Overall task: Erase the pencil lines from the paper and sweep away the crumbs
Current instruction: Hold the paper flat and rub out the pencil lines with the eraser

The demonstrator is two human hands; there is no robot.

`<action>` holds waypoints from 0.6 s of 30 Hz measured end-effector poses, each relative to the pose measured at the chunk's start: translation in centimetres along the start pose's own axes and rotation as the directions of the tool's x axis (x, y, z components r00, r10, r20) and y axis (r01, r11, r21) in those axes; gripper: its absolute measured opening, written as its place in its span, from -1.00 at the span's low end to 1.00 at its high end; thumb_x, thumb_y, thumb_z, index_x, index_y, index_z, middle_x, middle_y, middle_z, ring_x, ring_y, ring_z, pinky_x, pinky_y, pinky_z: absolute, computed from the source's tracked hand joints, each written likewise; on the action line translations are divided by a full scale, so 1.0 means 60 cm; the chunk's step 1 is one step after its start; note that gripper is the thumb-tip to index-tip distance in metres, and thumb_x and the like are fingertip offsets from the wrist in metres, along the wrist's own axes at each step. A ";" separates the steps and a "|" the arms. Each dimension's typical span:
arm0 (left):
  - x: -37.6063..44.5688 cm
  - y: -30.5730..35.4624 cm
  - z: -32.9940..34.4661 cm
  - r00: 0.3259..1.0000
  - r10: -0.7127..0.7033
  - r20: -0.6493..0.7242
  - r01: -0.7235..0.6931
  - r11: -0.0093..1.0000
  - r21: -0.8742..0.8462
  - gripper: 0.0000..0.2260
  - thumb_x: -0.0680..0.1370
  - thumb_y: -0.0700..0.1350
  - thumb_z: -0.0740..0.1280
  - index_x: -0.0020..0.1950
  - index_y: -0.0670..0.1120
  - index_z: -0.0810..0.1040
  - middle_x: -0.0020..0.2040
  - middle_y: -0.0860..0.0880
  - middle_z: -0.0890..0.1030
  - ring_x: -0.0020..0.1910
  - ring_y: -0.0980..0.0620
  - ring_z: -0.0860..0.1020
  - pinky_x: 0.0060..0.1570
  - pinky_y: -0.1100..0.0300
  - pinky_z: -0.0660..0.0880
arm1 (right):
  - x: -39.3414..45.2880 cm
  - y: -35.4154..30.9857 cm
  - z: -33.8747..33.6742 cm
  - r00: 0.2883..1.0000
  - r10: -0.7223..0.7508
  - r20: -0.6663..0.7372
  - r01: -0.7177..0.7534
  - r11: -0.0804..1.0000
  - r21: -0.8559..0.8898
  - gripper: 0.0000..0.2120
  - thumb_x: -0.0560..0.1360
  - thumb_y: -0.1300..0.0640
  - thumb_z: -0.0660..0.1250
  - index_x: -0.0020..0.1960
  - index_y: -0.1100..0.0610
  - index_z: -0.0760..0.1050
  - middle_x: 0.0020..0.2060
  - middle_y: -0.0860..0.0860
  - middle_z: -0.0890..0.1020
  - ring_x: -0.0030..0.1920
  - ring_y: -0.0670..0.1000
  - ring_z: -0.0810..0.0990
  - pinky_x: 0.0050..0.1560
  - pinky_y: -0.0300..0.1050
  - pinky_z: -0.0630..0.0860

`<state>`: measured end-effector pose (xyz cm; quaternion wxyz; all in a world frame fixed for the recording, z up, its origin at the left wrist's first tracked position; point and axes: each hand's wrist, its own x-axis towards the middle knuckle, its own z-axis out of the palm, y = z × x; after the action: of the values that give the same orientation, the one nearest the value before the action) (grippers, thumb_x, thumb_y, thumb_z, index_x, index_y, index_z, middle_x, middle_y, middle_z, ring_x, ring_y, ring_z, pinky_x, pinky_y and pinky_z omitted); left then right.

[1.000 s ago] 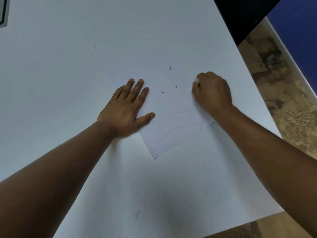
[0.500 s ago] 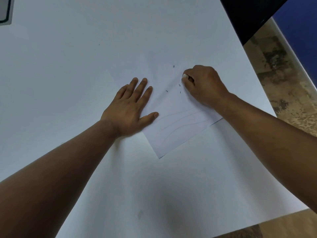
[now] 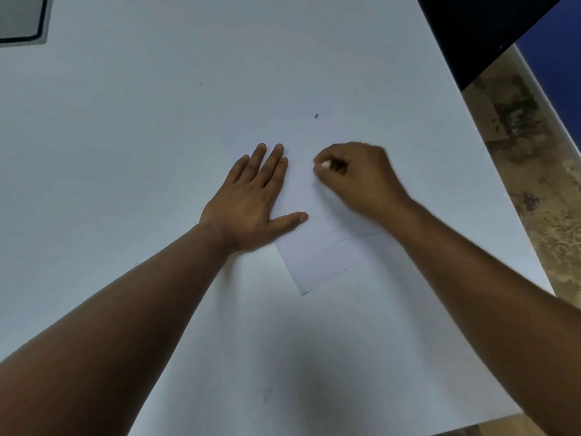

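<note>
On the white table (image 3: 157, 152), right of its middle: a sheet of paper (image 3: 320, 259) pinned by one hand and rubbed by the other.

The left hand (image 3: 251, 202) lies flat on the paper's left side, fingers straight and thumb spread. The right hand (image 3: 361, 177) is curled, pinching a small white eraser (image 3: 325, 165) against the sheet just beside the left fingertips. Faint pencil lines (image 3: 327, 240) show nearer the paper's near corner. One dark crumb (image 3: 316, 116) sits by the far edge of the paper.

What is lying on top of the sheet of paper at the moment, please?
The left hand presses flat on the paper; the right hand pinches a white eraser over it. One dark crumb shows. The hands hide whatever lies beneath them.
</note>
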<state>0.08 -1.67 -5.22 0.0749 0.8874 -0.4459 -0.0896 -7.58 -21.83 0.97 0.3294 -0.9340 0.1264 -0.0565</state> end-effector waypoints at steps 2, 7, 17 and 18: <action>-0.001 0.001 0.001 1.000 -0.012 -0.009 0.012 1.000 -0.008 -0.08 0.56 0.52 -0.11 0.69 -0.10 -0.13 0.70 -0.04 -0.18 0.66 -0.02 -0.25 0.60 0.07 -0.28 | -0.015 -0.026 0.030 0.999 -0.026 0.038 0.027 0.999 -0.018 -0.83 0.50 0.12 0.33 0.04 0.10 0.65 -0.17 0.00 0.66 -0.14 -0.03 0.59 0.00 -0.15 0.51; -0.002 0.001 -0.001 1.000 0.006 -0.013 -0.006 1.000 0.009 -0.07 0.52 0.48 -0.15 0.69 -0.15 -0.04 0.70 -0.09 -0.11 0.67 -0.06 -0.20 0.61 0.05 -0.25 | -0.028 -0.047 0.085 0.992 -0.116 0.055 0.125 0.971 -0.204 -0.81 0.53 0.12 0.24 -0.10 0.20 0.58 -0.22 0.09 0.52 -0.22 0.07 0.52 -0.21 -0.09 0.40; 0.000 0.001 0.000 1.000 -0.017 -0.004 0.017 1.000 -0.001 -0.08 0.55 0.52 -0.12 0.69 -0.11 -0.12 0.70 -0.03 -0.17 0.66 -0.01 -0.26 0.62 0.03 -0.24 | -0.025 -0.011 0.047 0.992 -0.102 -0.070 0.081 0.963 -0.257 -0.76 0.52 0.22 0.28 0.14 0.20 0.63 -0.09 0.18 0.56 -0.11 0.16 0.58 -0.08 0.00 0.52; -0.001 0.001 0.000 1.000 -0.017 -0.011 0.017 1.000 0.001 -0.07 0.54 0.52 -0.14 0.69 -0.11 -0.10 0.70 -0.04 -0.16 0.67 -0.03 -0.24 0.63 0.02 -0.23 | -0.033 -0.022 0.054 0.989 -0.142 -0.046 0.130 0.969 -0.212 -0.75 0.52 0.23 0.30 0.15 0.20 0.63 -0.09 0.18 0.57 -0.12 0.16 0.59 -0.07 0.01 0.54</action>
<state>-0.02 -1.65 -5.19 0.0759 0.8917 -0.4380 -0.0850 -8.63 -18.36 -0.77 0.2210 -0.9677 0.0772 -0.0938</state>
